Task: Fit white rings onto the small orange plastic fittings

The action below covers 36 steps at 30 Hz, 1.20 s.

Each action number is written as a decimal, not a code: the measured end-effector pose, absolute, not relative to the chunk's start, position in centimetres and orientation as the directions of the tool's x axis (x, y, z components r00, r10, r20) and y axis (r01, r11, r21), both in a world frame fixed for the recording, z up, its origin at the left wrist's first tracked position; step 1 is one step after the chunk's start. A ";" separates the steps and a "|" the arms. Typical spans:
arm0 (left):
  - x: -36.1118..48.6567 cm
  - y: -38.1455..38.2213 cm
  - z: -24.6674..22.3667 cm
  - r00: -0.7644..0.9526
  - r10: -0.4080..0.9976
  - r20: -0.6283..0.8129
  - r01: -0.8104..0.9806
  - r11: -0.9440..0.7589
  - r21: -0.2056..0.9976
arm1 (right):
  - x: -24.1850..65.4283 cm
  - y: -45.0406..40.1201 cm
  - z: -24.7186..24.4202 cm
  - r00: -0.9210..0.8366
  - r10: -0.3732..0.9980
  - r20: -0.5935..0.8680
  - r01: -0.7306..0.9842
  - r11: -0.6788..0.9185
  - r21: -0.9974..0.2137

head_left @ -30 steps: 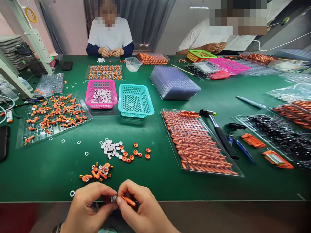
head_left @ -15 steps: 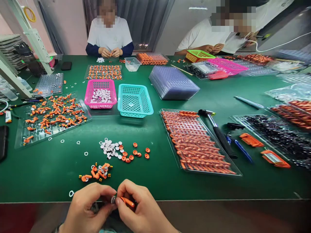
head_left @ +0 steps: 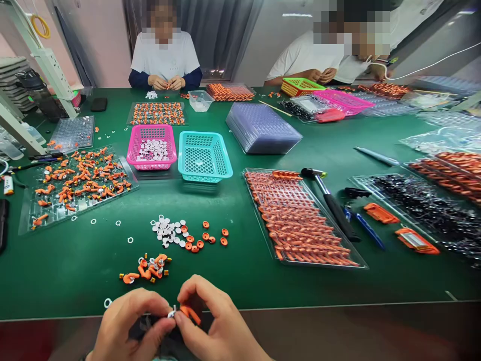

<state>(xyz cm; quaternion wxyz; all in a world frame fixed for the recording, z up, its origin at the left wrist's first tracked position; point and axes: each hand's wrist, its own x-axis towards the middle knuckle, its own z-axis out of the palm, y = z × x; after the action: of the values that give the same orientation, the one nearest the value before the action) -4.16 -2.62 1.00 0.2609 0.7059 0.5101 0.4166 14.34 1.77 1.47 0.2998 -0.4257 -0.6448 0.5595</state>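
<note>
At the table's near edge my hands are close together, fingertips almost meeting. My left hand (head_left: 130, 323) pinches a small white ring-like piece (head_left: 172, 313) between thumb and forefinger. Between the thumb and fingers of my right hand (head_left: 220, 318) is an orange stemmed earbud shell (head_left: 194, 315), its stem angled down to the right. Just beyond lies a small pile of orange earbud shells (head_left: 145, 269) with gold-coloured bits. Farther off are loose white discs (head_left: 165, 230) and several orange round caps (head_left: 194, 248). One white ring (head_left: 107, 303) rests beside my left hand.
A tray of orange parts (head_left: 300, 220) lies right of centre, with a hammer (head_left: 338, 213) alongside. Pink (head_left: 151, 165) and turquoise baskets (head_left: 205, 175) stand mid-table. Left is a tray of scattered shells (head_left: 78, 183). Across the table, co-workers (head_left: 165, 55) handle small parts.
The view has shifted slightly. The white piece at my left fingertips now shows more plainly, with a small gap to the orange shell, whose stem tilts more steeply downward.
</note>
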 end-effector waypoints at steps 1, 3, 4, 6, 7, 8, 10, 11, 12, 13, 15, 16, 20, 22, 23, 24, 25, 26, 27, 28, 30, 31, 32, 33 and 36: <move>-4.1 -2.6 1.2 0.143 0.934 0.329 0.481 -0.356 0.801 | 14.4 1.7 1.3 -0.457 0.885 -0.083 0.204 0.013 -0.979; -3.8 -2.5 1.6 0.150 0.925 0.348 0.431 -0.378 0.819 | 14.4 1.6 1.1 -0.458 0.888 -0.046 0.197 0.051 -0.979; -3.7 -2.4 1.7 0.145 0.925 0.352 0.405 -0.380 0.831 | 14.5 1.5 1.0 -0.461 0.887 -0.021 0.196 0.079 -0.977; -3.4 -2.5 1.8 0.120 0.928 0.352 0.356 -0.371 0.857 | 14.5 1.5 1.0 -0.472 0.881 0.027 0.183 0.128 -0.975; -3.2 -2.5 1.9 0.104 0.932 0.349 0.335 -0.363 0.870 | 14.6 1.5 1.1 -0.486 0.873 0.049 0.168 0.149 -0.975; -3.1 -2.5 1.9 0.087 0.933 0.350 0.318 -0.359 0.877 | 14.7 1.5 1.2 -0.506 0.859 0.069 0.147 0.166 -0.975; -2.9 -2.6 1.9 0.050 0.932 0.359 0.312 -0.356 0.881 | 14.8 1.6 1.4 -0.552 0.828 0.095 0.101 0.179 -0.979; -2.9 -2.6 1.9 0.036 0.932 0.360 0.321 -0.352 0.879 | 14.9 1.6 1.4 -0.571 0.815 0.097 0.084 0.175 -0.981; -2.8 -2.6 1.8 0.025 0.934 0.357 0.334 -0.344 0.878 | 14.9 1.7 1.4 -0.583 0.808 0.090 0.075 0.164 -0.984; -2.8 -2.6 1.8 0.014 0.937 0.350 0.348 -0.333 0.877 | 15.0 1.7 1.4 -0.586 0.807 0.079 0.072 0.149 -0.986; -3.0 -2.5 1.5 0.003 0.943 0.333 0.368 -0.311 0.876 | 15.2 1.8 1.2 -0.579 0.814 0.050 0.074 0.114 -0.991; -3.0 -2.5 1.4 0.013 0.944 0.329 0.373 -0.310 0.875 | 15.3 1.9 1.1 -0.575 0.818 0.034 0.072 0.092 -0.993; -3.3 -1.9 1.7 0.113 0.940 0.321 0.420 -0.338 0.842 | 15.6 2.0 0.7 -0.567 0.822 -0.050 0.016 -0.050 -0.999; -3.2 -1.4 2.1 0.147 0.936 0.321 0.457 -0.352 0.817 | 15.6 1.9 0.5 -0.563 0.820 -0.105 -0.040 -0.154 -0.987; -3.1 -1.1 2.3 0.150 0.936 0.319 0.470 -0.352 0.810 | 15.5 1.9 0.3 -0.563 0.816 -0.134 -0.084 -0.218 -0.972; -3.0 -0.9 2.4 0.146 0.938 0.315 0.475 -0.346 0.809 | 15.4 1.9 0.1 -0.562 0.811 -0.163 -0.136 -0.285 -0.949; -3.0 -0.7 2.5 0.132 0.942 0.309 0.471 -0.334 0.816 | 15.3 1.8 -0.2 -0.563 0.805 -0.189 -0.194 -0.351 -0.916; -3.0 -0.6 2.5 0.111 0.950 0.293 0.458 -0.310 0.833 | 15.2 1.8 -0.4 -0.565 0.797 -0.213 -0.249 -0.410 -0.877; -3.0 -0.5 2.4 0.088 0.960 0.266 0.437 -0.277 0.856 | 15.1 1.8 -0.7 -0.567 0.791 -0.231 -0.296 -0.457 -0.839; -3.1 -0.5 2.2 0.064 0.970 0.233 0.412 -0.238 0.879 | 15.0 1.9 -1.0 -0.566 0.788 -0.243 -0.331 -0.487 -0.808; -3.4 -0.6 1.9 0.030 0.985 0.167 0.367 -0.166 0.915 | 14.9 1.9 -1.4 -0.561 0.786 -0.259 -0.367 -0.517 -0.773; -3.5 -0.6 1.7 0.027 0.989 0.145 0.352 -0.145 0.925 | 14.8 1.9 -1.6 -0.555 0.789 -0.261 -0.377 -0.519 -0.767; -3.5 -0.7 1.7 0.031 0.990 0.136 0.344 -0.139 0.929 | 14.7 1.9 -1.7 -0.547 0.795 -0.261 -0.382 -0.515 -0.768; -3.5 -0.8 1.6 0.042 0.989 0.139 0.343 -0.145 0.928 | 14.6 1.8 -1.7 -0.538 0.802 -0.258 -0.381 -0.505 -0.775; -3.3 -0.7 1.8 0.101 0.979 0.176 0.367 -0.201 0.908 | 14.6 1.7 -1.5 -0.502 0.828 -0.249 -0.327 -0.449 -0.832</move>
<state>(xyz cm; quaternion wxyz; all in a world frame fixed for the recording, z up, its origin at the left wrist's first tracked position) -3.30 -0.74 1.76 0.3605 0.6483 0.5192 0.4245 14.57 1.74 -1.54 0.3691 -0.3357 -0.3734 0.7821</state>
